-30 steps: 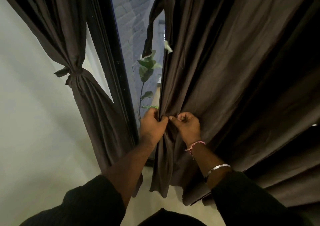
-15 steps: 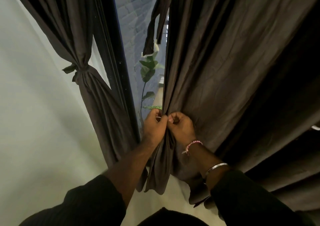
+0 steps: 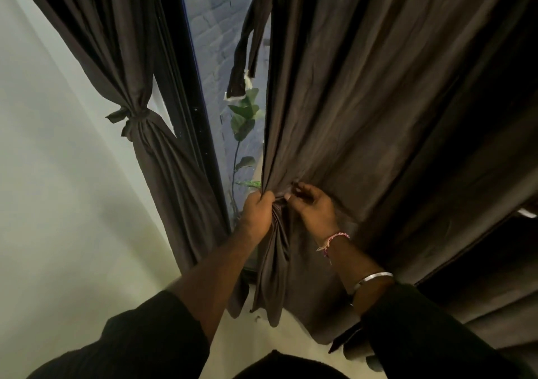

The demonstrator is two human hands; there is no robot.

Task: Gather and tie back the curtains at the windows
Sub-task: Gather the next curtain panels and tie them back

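A dark brown right curtain (image 3: 378, 111) hangs loose over most of the window. My left hand (image 3: 257, 212) grips a bunch of folds at the curtain's inner edge. Right beside it, my right hand (image 3: 313, 208) pinches further folds with thumb and curled fingers. A loose tie strap (image 3: 247, 49) of the same cloth dangles at the curtain's edge higher up. At the left, the left curtain (image 3: 163, 157) is gathered and knotted with its tie (image 3: 131, 116).
A black window frame (image 3: 189, 111) runs between the two curtains. Through the glass I see a grey brick wall (image 3: 215, 14) and a leafy plant (image 3: 243, 116). A pale wall (image 3: 52, 175) fills the left side, with light floor below.
The bunch of folds in my left hand has grown. My right hand has shifted slightly right and its fingers have loosened to take further folds. My view has turned a little.
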